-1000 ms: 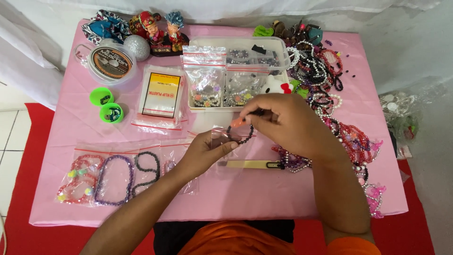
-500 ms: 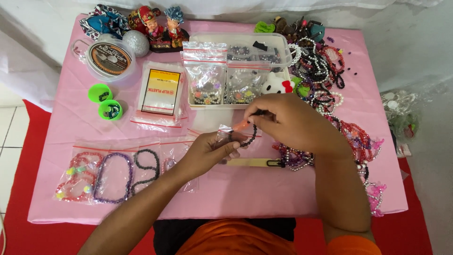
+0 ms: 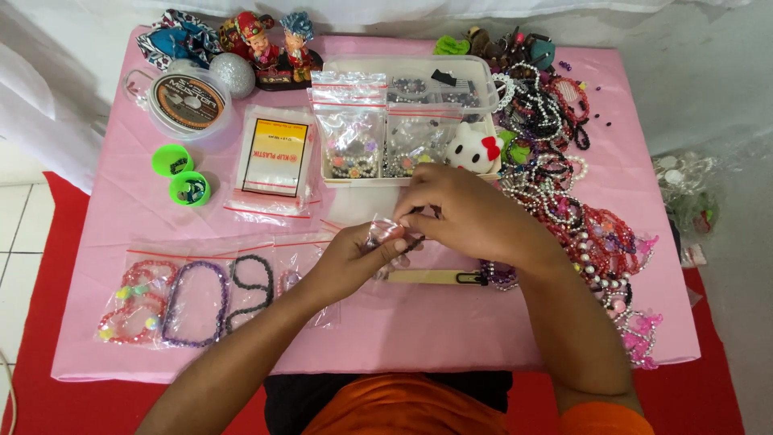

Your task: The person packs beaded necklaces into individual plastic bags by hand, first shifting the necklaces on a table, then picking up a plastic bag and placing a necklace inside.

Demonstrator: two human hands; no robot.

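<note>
Since the earlier frame my 2 hands had drawn closer together and dropped slightly toward me, and the dark bead bracelet point(image 3: 412, 242) that had hung open between them was now mostly tucked behind a small clear plastic bag point(image 3: 385, 235). My left hand point(image 3: 354, 259) held that bag from below, its fingers point(image 3: 394, 250) narrow and pinched on the plastic. My right hand point(image 3: 467, 213) came over from above, its fingers point(image 3: 415, 211) closed on the bracelet at the bag's top edge; only a short dark stretch of beads showed under them.

All this sat over the middle of the pink desk point(image 3: 419, 322), just in front of the clear storage box point(image 3: 451, 76) filled with small bags of beads. A flat wooden stick point(image 3: 427, 276) lay on the desk just below my hands. To my left lay 3 bagged bracelets point(image 3: 193, 298), red, purple and black, side by side. A pile of loose bead bracelets point(image 3: 564, 177) ran down the right side of the desk. Farther left were 2 green caps point(image 3: 181, 173) and a packet of plastic bags point(image 3: 275, 157).
</note>
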